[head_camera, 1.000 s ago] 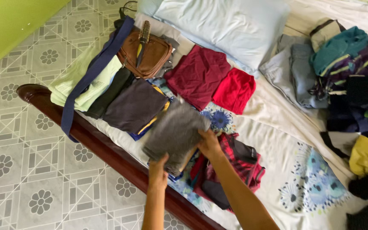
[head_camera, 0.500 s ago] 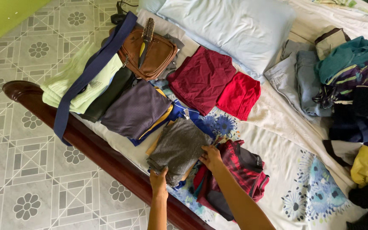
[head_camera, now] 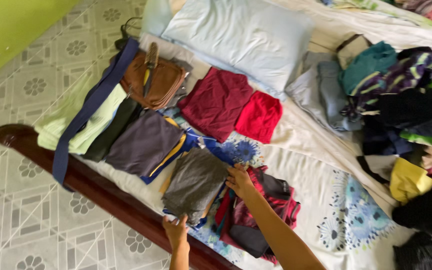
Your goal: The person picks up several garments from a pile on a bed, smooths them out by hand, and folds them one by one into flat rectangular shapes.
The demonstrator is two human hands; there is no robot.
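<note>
A folded grey garment [head_camera: 193, 182] lies on top of a small stack at the near edge of the bed. My left hand [head_camera: 176, 231] grips its near corner at the wooden bed rail [head_camera: 101, 192]. My right hand [head_camera: 239, 181] rests on the garment's right edge, fingers closed on the fabric. Just right of that hand lies a red and black plaid garment [head_camera: 261, 212]. To the left sits a folded purple-grey garment [head_camera: 143, 142] on blue and yellow cloth.
A brown bag [head_camera: 153, 80] with a hairbrush and a blue strap lies at the bed's head, beside pale green cloth [head_camera: 83, 125]. Two red folded pieces [head_camera: 231, 107], a light blue pillow [head_camera: 241, 37] and a heap of loose clothes [head_camera: 406, 105] fill the bed. Tiled floor [head_camera: 21, 200] lies left.
The grey garment has come down from mid-air onto the stack. Both hands stayed on it, the left one sliding toward its near corner. The view shifted slightly.
</note>
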